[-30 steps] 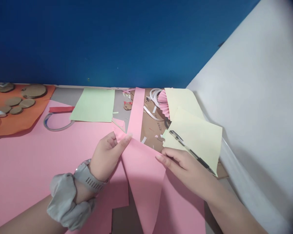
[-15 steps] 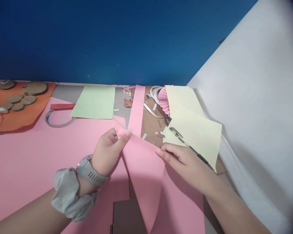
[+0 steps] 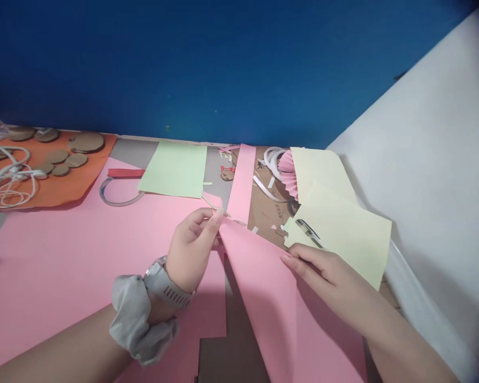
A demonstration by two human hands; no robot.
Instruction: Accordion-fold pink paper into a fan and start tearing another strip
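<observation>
A pink sheet of paper (image 3: 259,287) is held up between my two hands, its top edge slanting down to the right. My left hand (image 3: 195,244) pinches its upper left corner between thumb and fingers; a grey watch and a grey scrunchie sit on that wrist. My right hand (image 3: 319,271) grips the same edge further right, thumb on the near side. A pen (image 3: 309,232) lies on a pale yellow sheet (image 3: 355,234) just behind my right hand, which hides its lower part. A pink strip (image 3: 241,186) stands out beyond the held edge.
A large pink sheet (image 3: 64,266) covers the left side. Beyond it lie a green sheet (image 3: 175,170), a ring-shaped band (image 3: 122,201) and orange paper (image 3: 64,197) with cardboard discs and a white cable (image 3: 16,175). A pink pleated fan (image 3: 288,173) and paper scraps rest on cardboard (image 3: 267,210).
The view has shifted left, so everything appears further right. Both hands keep hold of the pink sheet, and its lower point has dropped out of the frame.
</observation>
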